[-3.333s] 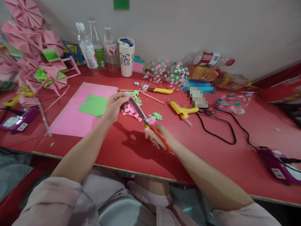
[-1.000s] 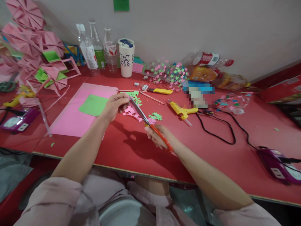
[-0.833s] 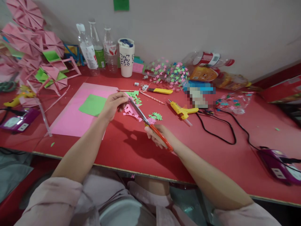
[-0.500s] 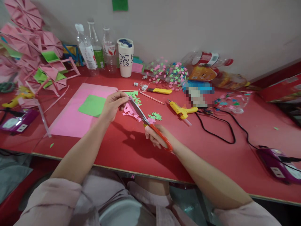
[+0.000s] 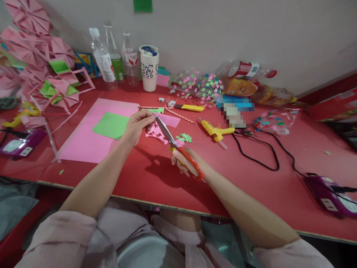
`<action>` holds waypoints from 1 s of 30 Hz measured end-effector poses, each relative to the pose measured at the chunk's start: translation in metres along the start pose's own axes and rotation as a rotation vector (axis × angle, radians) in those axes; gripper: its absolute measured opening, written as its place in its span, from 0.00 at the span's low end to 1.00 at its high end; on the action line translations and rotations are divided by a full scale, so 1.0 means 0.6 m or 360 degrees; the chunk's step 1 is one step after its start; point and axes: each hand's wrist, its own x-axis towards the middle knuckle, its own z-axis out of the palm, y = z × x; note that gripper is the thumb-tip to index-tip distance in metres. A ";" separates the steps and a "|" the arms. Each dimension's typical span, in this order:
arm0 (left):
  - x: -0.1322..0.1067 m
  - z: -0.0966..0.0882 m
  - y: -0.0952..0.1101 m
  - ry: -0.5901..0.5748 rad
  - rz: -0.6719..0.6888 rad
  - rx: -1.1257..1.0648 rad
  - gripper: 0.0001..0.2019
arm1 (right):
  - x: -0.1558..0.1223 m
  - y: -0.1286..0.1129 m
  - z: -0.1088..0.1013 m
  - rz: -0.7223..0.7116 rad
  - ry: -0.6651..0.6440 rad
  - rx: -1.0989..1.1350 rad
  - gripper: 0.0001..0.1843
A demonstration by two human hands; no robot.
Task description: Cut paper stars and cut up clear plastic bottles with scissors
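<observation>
My left hand [image 5: 138, 124] pinches a piece of pink paper [image 5: 170, 120] between thumb and fingers, in the middle of the head view. My right hand [image 5: 182, 163] is closed round the red and yellow handles of a pair of scissors [image 5: 167, 133]. The scissor tips reach up to the left fingertips, at the edge of the pink paper, and the blades look nearly together. Below lie pink paper scraps [image 5: 156, 134] and a small pile of green stars [image 5: 184, 137]. Green scraps [image 5: 157, 110] show partly behind the held paper.
Left of my hands, a green paper square [image 5: 110, 125] lies on a large pink sheet [image 5: 83, 145]. A yellow cutter [image 5: 192, 108] and a yellow glue gun [image 5: 216, 130] with a black cord lie to the right. Bottles and a white cup [image 5: 149, 70] stand along the wall.
The pink paper now shows as a broad flat piece to the right of the left fingertips, covering most of the green scraps. My left hand has shifted slightly right; the scissors barely moved.
</observation>
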 end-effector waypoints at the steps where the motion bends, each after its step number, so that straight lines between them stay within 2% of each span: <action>1: 0.000 0.000 -0.001 -0.0001 0.0021 0.0001 0.06 | 0.000 0.000 0.000 0.0006 -0.0004 0.0002 0.31; 6: 0.003 -0.003 -0.001 -0.0051 0.0151 -0.0038 0.04 | 0.000 -0.001 -0.003 0.0032 0.0003 -0.0047 0.30; 9: 0.003 -0.006 0.002 -0.0099 0.0100 -0.0076 0.04 | 0.001 0.000 -0.005 0.0036 -0.0004 -0.0060 0.31; 14: 0.002 -0.004 -0.003 -0.0061 0.0036 -0.0060 0.04 | 0.000 -0.002 0.001 0.0059 0.0028 -0.0037 0.30; 22: 0.000 0.006 -0.015 -0.0001 0.0096 -0.0151 0.04 | -0.011 -0.012 0.023 0.0067 0.0139 0.0034 0.27; 30: -0.001 0.007 -0.013 0.0000 0.0093 -0.0176 0.05 | -0.011 -0.018 0.024 0.0102 0.0191 -0.0028 0.25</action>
